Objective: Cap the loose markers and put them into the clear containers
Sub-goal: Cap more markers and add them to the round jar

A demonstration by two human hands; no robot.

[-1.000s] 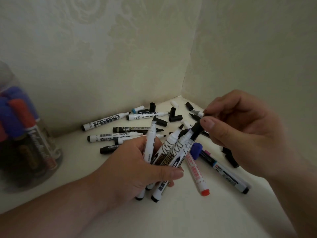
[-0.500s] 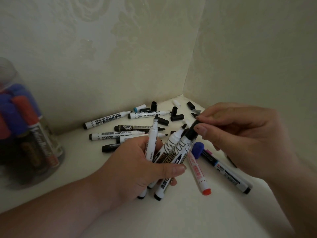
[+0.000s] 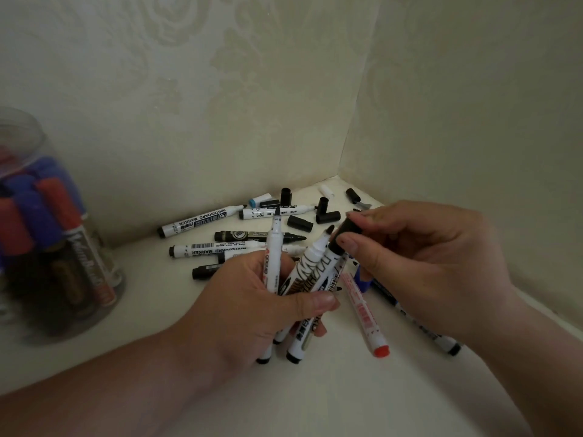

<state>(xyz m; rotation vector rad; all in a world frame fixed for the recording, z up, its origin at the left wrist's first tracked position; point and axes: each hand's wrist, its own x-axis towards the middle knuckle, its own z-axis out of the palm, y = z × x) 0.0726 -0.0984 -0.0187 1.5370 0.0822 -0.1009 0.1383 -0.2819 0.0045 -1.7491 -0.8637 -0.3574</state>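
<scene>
My left hand (image 3: 252, 298) grips a fan of three white markers (image 3: 303, 272), tips up. Two of them show bare black tips. My right hand (image 3: 419, 263) pinches a black cap (image 3: 345, 233) that sits on the tip of the rightmost held marker. Behind the hands lie several loose markers (image 3: 198, 223) and loose black caps (image 3: 299, 223) on the white surface. A red-ended marker (image 3: 362, 313) and a blue-capped one (image 3: 362, 280) lie under my right hand. A clear container (image 3: 104, 266) at the left edge holds capped red and blue markers.
The white surface (image 3: 315, 389) ends in a corner formed by two patterned walls (image 3: 220, 105) at the back and right. A light-blue cap (image 3: 259, 200) and a white cap (image 3: 326, 191) lie near the back wall.
My right hand has dropped and come left, bringing the black cap down over the tip of the rightmost held marker. My left hand has kept its grip on the bundle.
</scene>
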